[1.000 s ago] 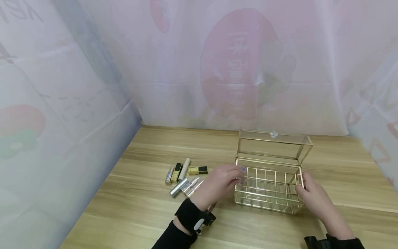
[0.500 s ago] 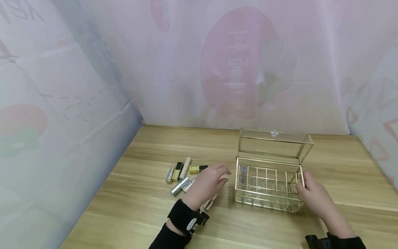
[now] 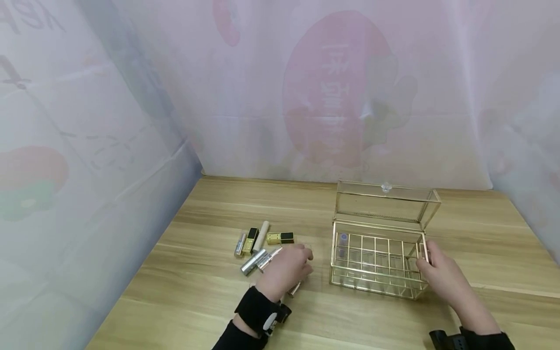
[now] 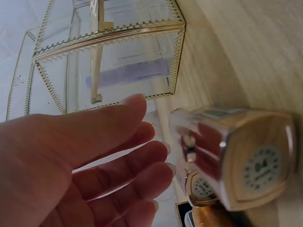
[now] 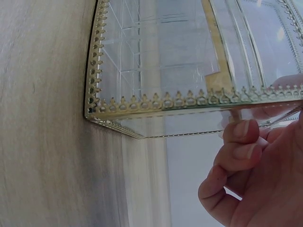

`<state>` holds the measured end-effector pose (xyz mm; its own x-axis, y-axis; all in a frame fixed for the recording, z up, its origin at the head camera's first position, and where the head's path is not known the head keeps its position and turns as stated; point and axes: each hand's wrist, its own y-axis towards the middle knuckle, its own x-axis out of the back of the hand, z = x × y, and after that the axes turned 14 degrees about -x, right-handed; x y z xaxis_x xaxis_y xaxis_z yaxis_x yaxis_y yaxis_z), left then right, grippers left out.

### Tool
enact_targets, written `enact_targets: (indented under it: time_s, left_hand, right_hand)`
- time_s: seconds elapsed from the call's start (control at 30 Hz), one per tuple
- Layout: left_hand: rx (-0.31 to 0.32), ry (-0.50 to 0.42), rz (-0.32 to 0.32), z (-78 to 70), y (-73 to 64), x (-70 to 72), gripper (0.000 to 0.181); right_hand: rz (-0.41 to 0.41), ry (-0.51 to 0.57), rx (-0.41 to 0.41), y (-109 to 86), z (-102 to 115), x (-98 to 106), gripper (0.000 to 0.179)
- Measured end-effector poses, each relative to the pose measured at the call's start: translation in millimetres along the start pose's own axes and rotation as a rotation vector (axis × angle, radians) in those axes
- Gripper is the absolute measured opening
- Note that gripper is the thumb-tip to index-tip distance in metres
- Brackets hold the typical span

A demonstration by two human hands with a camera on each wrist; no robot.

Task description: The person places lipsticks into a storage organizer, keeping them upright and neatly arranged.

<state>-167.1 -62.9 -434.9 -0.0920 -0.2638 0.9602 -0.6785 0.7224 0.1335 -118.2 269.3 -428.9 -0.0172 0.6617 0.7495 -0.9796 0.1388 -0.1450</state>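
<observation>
On the tabletop stands a gold-framed glass box [image 3: 377, 274] with a wire grid of compartments and its lid [image 3: 387, 206] raised. A purple-ended lipstick tube [image 3: 343, 242] stands in its back left compartment. My right hand [image 3: 448, 282] grips the box's right side at the rim, thumb on the near side. Left of the box, my left hand [image 3: 284, 273] hovers over the lipsticks, fingers loosely bent and holding nothing. Its fingertips are close beside a shiny rose-gold lipstick tube [image 4: 255, 163] in the left wrist view. The hand partly hides the tubes below it.
Several other tubes lie left of the hand: a black-and-gold lipstick [image 3: 250, 240], a white tube [image 3: 261, 236], a silver tube [image 3: 253, 262] and another gold-and-black lipstick [image 3: 280, 238]. Printed cloth [image 3: 245, 141] hangs behind the wooden table [image 3: 183, 291].
My left hand let go of the purple-ended tube in the box's back left compartment and moved left, back over the lipsticks. The right hand kept its grip on the box.
</observation>
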Motion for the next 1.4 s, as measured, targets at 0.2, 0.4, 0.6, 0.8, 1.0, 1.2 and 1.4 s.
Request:
enact_targets:
  time_s: [0.2,0.4,0.6,0.8,1.0,1.2,1.4]
  left_hand:
    - [-0.038,0.118,-0.040,-1.8,-1.9,-5.4,0.011]
    - [-0.016,0.201,-0.057,-4.5,-3.2,-10.1,0.008]
    - [0.013,0.297,-0.004,-11.1,-3.2,-14.3,0.017]
    - [0.029,0.405,0.042,-16.2,-1.6,-16.1,0.019]
    - [0.037,0.443,0.066,-17.6,0.1,-17.1,0.025]
    - [0.011,0.449,0.070,-17.3,0.6,-18.7,0.024]
    - [-0.003,0.401,0.042,-17.1,1.5,-19.6,0.017]
  right_hand:
    - [0.000,0.006,0.004,0.5,-1,-1,0.010]
    - [0.005,0.014,0.007,1.4,-1,-1,0.009]
    - [0.008,0.017,-0.009,0.3,-2,-2,0.010]
    - [0.001,0.016,-0.017,0.1,-2,-2,0.011]
    - [0.005,0.024,-0.019,0.0,-1,-1,0.011]
    - [0.002,0.024,-0.010,1.6,-1,-1,0.009]
    - [-0.004,0.021,-0.010,1.2,-2,-2,0.009]
